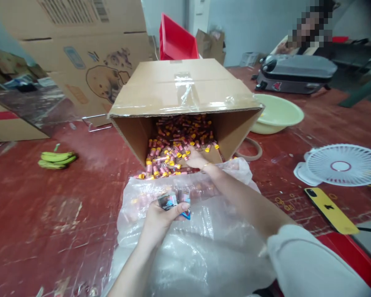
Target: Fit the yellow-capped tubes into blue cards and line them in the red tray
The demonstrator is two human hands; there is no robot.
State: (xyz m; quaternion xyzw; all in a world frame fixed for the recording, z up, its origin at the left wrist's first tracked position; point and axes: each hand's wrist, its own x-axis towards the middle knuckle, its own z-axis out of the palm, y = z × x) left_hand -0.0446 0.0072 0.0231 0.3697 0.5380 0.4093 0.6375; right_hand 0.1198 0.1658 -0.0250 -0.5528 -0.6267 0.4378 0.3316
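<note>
A cardboard box (185, 88) lies on its side on the red floor, its mouth facing me. Several small pink tubes with yellow caps (170, 154) spill out of it. My right hand (195, 158) reaches into that pile at the box's mouth, fingers curled among the tubes. My left hand (160, 216) is nearer to me, above a clear plastic bag (191, 243), and grips a small bundle of packets (174, 201) with dark and blue printing.
A bunch of green bananas (57, 159) lies at the left. At the right are a pale green basin (278, 112), a white fan (341, 165), a yellow phone (330, 210) and a grey suitcase (297, 74). Large cartons (80, 53) and a red bin (176, 39) stand behind. A person sits at far right.
</note>
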